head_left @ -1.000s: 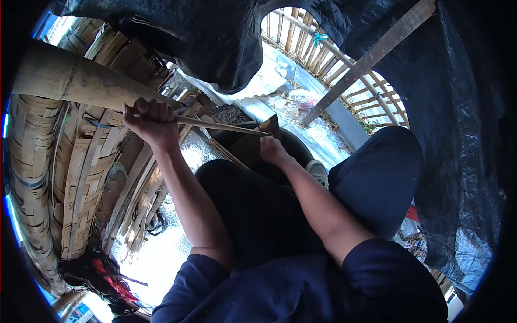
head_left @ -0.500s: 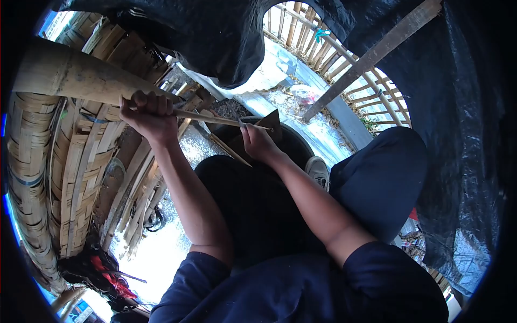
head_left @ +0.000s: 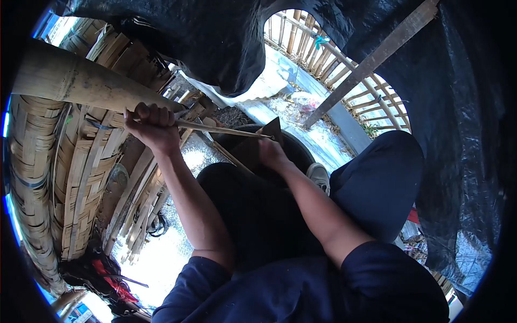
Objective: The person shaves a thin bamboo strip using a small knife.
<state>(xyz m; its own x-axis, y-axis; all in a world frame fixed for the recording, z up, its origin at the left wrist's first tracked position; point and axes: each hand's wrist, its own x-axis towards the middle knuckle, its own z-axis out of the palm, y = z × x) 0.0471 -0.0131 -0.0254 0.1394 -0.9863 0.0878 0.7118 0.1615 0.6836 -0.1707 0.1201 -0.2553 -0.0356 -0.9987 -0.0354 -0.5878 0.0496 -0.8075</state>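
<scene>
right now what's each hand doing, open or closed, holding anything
Left hand: closed around the thin stick.
Right hand: closed by the stick's far end; what it grips cannot be told.

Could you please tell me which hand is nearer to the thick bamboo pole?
The left hand: it is beside the bamboo pole, while the right hand is farther off, near the thin stick's tip.
</scene>
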